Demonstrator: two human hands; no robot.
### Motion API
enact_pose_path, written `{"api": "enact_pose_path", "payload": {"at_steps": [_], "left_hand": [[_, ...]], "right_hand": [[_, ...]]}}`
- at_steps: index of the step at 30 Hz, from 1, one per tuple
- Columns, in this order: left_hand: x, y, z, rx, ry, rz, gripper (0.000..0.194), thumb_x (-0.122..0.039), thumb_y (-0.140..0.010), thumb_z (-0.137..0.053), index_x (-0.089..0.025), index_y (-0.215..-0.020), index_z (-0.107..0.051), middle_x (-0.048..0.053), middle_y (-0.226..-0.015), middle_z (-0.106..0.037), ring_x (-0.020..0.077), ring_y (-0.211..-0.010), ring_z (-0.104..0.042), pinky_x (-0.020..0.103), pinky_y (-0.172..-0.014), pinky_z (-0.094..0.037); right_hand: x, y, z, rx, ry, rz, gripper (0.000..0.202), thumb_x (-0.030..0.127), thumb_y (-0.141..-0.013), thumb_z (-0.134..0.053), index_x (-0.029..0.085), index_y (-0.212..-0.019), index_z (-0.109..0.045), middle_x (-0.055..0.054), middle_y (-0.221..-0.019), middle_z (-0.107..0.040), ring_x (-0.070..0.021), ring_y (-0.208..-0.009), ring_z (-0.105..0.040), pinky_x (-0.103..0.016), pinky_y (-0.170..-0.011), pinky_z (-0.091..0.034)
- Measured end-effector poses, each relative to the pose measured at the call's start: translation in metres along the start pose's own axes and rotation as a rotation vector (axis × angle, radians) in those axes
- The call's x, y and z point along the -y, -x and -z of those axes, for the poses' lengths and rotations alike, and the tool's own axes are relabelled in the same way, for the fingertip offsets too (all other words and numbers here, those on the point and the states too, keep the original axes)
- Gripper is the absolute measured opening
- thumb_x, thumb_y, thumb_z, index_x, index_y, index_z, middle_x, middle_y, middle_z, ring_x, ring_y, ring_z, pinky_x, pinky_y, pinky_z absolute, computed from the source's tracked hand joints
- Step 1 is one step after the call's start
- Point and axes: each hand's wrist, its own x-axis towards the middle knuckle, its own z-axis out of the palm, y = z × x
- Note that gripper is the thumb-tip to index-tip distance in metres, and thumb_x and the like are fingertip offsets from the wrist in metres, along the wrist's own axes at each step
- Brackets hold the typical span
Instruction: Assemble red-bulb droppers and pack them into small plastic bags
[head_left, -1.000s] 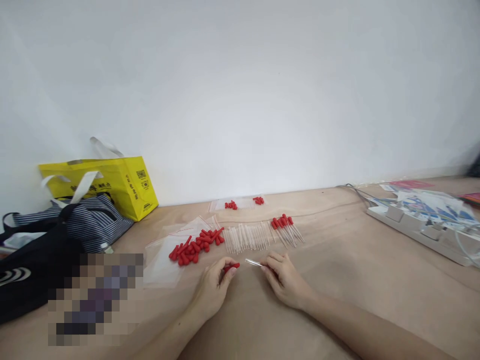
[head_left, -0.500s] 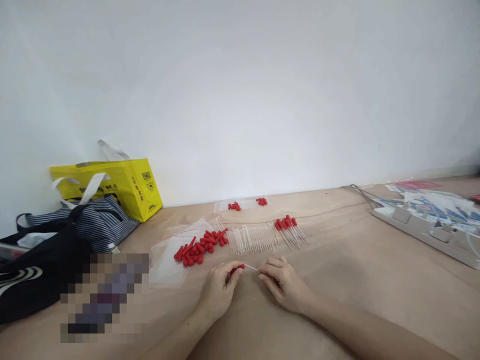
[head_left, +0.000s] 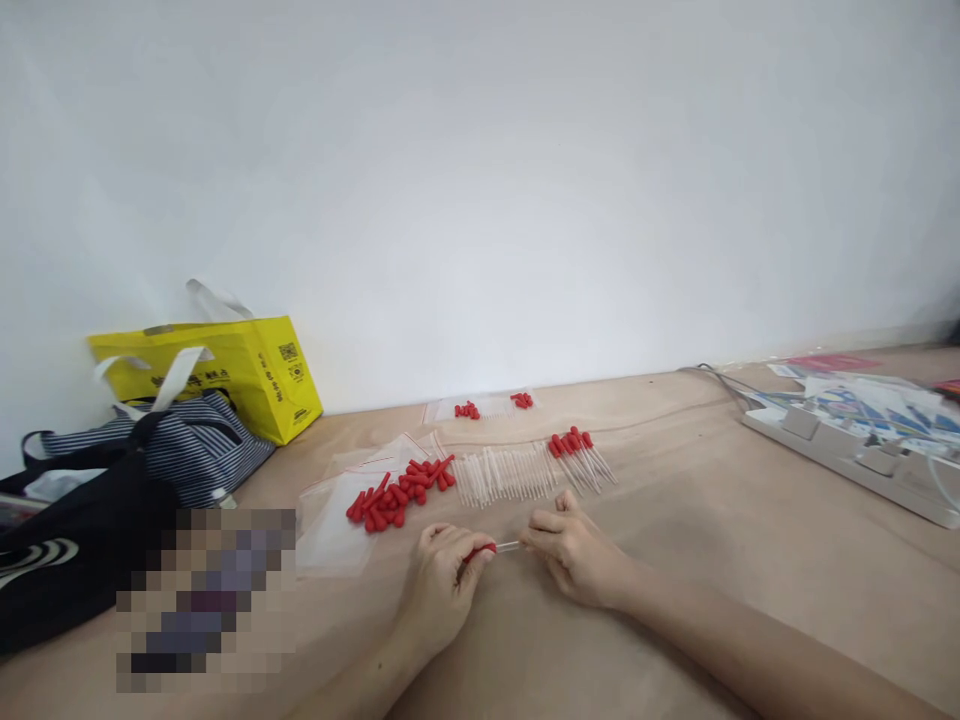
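Bridging a short gap, a tube (head_left: 508,547) is gripped by the right hand (head_left: 576,552), its left end met by a red bulb (head_left: 484,550) pinched in the left hand (head_left: 441,578). Beyond both, more bulbs (head_left: 379,520) and a row of tubes (head_left: 504,475) are spread on a brown table (head_left: 690,540), backed by a white wall (head_left: 510,200).

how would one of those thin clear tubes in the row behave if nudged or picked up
The clear tubes look straight and slender, so one would probably feel stiff and light. Their seemingly rounded sides suggest it may roll, though the others lying close alongside would likely hinder that.
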Motion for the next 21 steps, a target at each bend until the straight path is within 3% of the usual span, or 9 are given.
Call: {"api": "enact_pose_path", "payload": {"at_steps": [7, 21], "left_hand": [[-0.0012, 0.0025, -0.0002, 0.002, -0.002, -0.027, 0.017, -0.025, -0.084, -0.042, -0.022, -0.078, -0.058, -0.001, -0.071, -0.066, 0.015, -0.066, -0.058, 0.039, -0.082, -0.03], [-0.005, 0.0032, 0.0033, 0.068, -0.061, -0.045, 0.021, -0.024, -0.085, -0.037, -0.022, -0.077, -0.056, 0.0, -0.068, -0.063, 0.0156, -0.066, -0.056, 0.041, -0.084, -0.029]], "right_hand": [[0.0102, 0.0003, -0.0026, -0.05, -0.069, -0.074, 0.019, 0.01, -0.08, -0.036, 0.017, -0.078, -0.054, -0.001, -0.072, -0.051, -0.0112, -0.064, -0.041, -0.027, -0.066, -0.022], [0.0078, -0.0062, -0.008, -0.022, -0.131, -0.062, 0.018, 0.011, -0.081, -0.037, 0.017, -0.076, -0.053, -0.001, -0.072, -0.054, -0.0113, -0.067, -0.046, -0.027, -0.066, -0.023]]}}
